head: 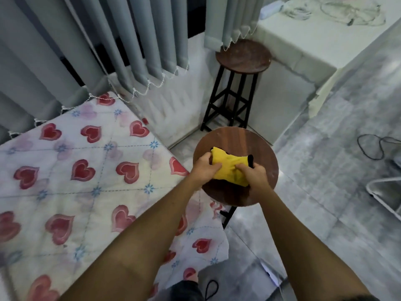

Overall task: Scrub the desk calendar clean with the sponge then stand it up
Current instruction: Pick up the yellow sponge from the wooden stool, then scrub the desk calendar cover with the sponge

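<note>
A yellow desk calendar [219, 157] with a black edge at its right end lies flat on the near round wooden stool [235, 137]. My left hand [205, 169] grips its left end, thumb on top. My right hand [252, 175] is curled over a yellow sponge [233, 174] and presses it onto the calendar's right part. Sponge and calendar are the same yellow, so the border between them is hard to make out. My hands hide the near edge of both.
A bed with a heart-patterned cover [71, 177] lies at the left, touching the stool's side. A second, taller stool [243, 56] stands behind, next to a white cabinet [303, 53]. Grey vertical blinds [108, 40] hang at the back. A black cable [373, 146] lies on the floor at the right.
</note>
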The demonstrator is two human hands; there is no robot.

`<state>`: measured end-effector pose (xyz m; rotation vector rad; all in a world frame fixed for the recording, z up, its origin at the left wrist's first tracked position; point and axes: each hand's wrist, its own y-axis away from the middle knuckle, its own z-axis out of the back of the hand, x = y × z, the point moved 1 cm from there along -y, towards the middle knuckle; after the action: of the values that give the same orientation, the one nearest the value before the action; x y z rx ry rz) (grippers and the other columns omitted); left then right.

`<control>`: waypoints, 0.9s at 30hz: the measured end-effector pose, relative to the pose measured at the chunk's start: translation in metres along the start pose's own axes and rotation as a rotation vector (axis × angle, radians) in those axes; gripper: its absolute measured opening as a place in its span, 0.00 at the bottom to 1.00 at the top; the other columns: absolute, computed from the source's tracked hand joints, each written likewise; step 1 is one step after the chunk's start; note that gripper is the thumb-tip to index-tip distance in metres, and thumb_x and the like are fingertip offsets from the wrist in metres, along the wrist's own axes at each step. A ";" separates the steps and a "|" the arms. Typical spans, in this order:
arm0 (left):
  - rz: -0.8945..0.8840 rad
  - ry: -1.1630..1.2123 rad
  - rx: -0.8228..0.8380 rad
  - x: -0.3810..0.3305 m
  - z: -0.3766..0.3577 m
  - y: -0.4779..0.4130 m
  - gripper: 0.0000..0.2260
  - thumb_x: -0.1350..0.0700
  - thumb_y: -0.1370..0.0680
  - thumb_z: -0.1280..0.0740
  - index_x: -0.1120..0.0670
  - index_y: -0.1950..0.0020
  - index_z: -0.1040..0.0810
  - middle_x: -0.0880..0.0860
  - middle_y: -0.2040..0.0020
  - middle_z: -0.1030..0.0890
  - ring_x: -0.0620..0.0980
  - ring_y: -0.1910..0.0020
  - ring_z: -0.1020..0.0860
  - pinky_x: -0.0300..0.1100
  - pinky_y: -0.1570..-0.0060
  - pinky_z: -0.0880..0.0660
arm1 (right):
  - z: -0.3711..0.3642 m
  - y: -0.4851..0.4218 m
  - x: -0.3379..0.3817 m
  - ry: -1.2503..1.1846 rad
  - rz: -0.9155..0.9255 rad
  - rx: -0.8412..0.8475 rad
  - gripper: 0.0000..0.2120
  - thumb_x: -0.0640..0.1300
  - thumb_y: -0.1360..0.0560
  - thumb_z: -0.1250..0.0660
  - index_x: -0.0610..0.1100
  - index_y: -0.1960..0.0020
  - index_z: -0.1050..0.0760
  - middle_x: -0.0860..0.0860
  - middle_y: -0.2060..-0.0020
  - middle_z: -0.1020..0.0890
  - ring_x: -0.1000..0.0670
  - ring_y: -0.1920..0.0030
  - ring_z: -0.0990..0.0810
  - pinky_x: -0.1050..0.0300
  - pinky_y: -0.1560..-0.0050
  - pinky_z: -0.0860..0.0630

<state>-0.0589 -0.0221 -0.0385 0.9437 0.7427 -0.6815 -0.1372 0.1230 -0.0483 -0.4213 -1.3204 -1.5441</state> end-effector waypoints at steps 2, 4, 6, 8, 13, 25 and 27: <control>-0.072 0.096 -0.023 -0.007 0.029 0.015 0.22 0.58 0.23 0.36 0.60 0.29 0.35 0.62 0.35 0.26 0.57 0.41 0.24 0.42 0.44 0.26 | -0.012 0.009 0.021 -0.126 -0.036 0.130 0.18 0.44 0.29 0.29 0.40 0.41 0.25 0.42 0.44 0.21 0.43 0.48 0.23 0.47 0.49 0.25; -0.156 0.163 -0.070 -0.015 0.063 0.033 0.17 0.63 0.22 0.38 0.61 0.33 0.31 0.59 0.48 0.23 0.48 0.57 0.21 0.33 0.60 0.24 | -0.035 0.020 0.042 -0.266 -0.160 0.315 0.17 0.45 0.27 0.32 0.43 0.39 0.26 0.43 0.45 0.20 0.41 0.47 0.22 0.45 0.47 0.24; -0.237 0.186 -0.125 -0.025 0.106 0.058 0.15 0.66 0.22 0.39 0.64 0.36 0.30 0.55 0.52 0.25 0.42 0.62 0.25 0.27 0.67 0.28 | -0.068 0.039 0.068 -0.332 -0.236 0.505 0.14 0.48 0.24 0.36 0.45 0.40 0.25 0.45 0.50 0.18 0.42 0.47 0.21 0.49 0.51 0.24; -0.298 0.176 -0.195 -0.031 0.151 0.085 0.15 0.65 0.22 0.38 0.64 0.35 0.30 0.54 0.50 0.26 0.46 0.56 0.26 0.30 0.63 0.27 | -0.107 0.059 0.092 -0.321 -0.233 0.650 0.17 0.54 0.23 0.37 0.46 0.39 0.26 0.45 0.46 0.20 0.41 0.47 0.22 0.46 0.50 0.26; -0.339 0.244 -0.461 -0.015 0.254 0.167 0.16 0.62 0.21 0.38 0.59 0.33 0.32 0.55 0.48 0.26 0.49 0.52 0.27 0.46 0.55 0.25 | -0.215 0.155 0.137 -0.306 -0.294 1.059 0.26 0.63 0.23 0.42 0.43 0.43 0.23 0.35 0.58 0.16 0.34 0.57 0.17 0.39 0.59 0.18; 0.090 0.359 -1.017 0.180 0.325 0.324 0.16 0.58 0.25 0.34 0.57 0.39 0.32 0.54 0.52 0.24 0.49 0.57 0.23 0.36 0.67 0.23 | -0.363 0.309 0.101 -0.201 -0.264 1.261 0.08 0.42 0.21 0.38 0.38 0.49 0.23 0.42 0.62 0.14 0.45 0.67 0.15 0.52 0.68 0.18; 0.174 0.349 -1.019 0.214 0.325 0.342 0.21 0.56 0.25 0.33 0.58 0.34 0.33 0.59 0.45 0.23 0.56 0.50 0.22 0.43 0.57 0.22 | -0.374 0.321 0.091 -0.012 -0.213 1.258 0.05 0.38 0.23 0.37 0.37 0.53 0.24 0.41 0.67 0.15 0.46 0.70 0.16 0.53 0.70 0.18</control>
<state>0.4125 -0.2054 0.0716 0.1676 1.1357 0.0707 0.2204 -0.2105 0.0644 0.5181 -2.0739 -0.6015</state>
